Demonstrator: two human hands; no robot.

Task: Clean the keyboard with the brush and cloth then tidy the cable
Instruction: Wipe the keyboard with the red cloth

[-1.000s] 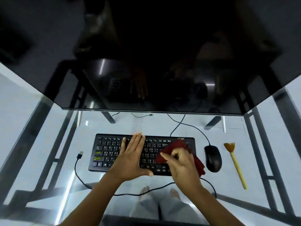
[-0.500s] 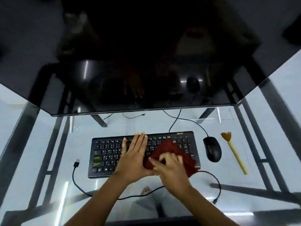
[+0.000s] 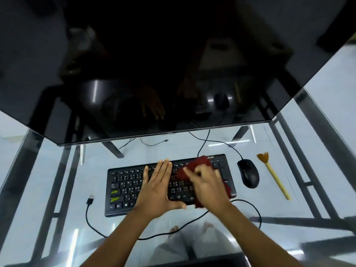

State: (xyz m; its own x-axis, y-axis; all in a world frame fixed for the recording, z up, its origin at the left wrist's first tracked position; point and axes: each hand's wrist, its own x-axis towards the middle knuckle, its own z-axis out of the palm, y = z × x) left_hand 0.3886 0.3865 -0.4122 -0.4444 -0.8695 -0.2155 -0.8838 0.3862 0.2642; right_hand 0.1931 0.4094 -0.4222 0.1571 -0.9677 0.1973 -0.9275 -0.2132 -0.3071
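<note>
A black keyboard (image 3: 125, 187) lies on the glass desk. My left hand (image 3: 157, 187) rests flat on its middle keys, fingers straight and pointing away from me. My right hand (image 3: 209, 185) grips a dark red cloth (image 3: 194, 166) and presses it on the right part of the keyboard, reaching its far edge. The brush (image 3: 274, 175), yellow handle and brown bristles, lies on the desk to the right of the mouse. The keyboard's black cable (image 3: 90, 220) loops along the front of the desk, its USB plug (image 3: 90, 199) lying loose left of the keyboard.
A black mouse (image 3: 248, 175) sits between the keyboard and the brush. A large dark monitor (image 3: 134, 74) hangs over the back of the glass desk (image 3: 48, 189). Thin cables run under the monitor. My legs and feet show through the glass.
My right hand has moved the red cloth from the keyboard's near right part up toward its far edge. My left hand stays flat on the keys. The camera view shifted.
</note>
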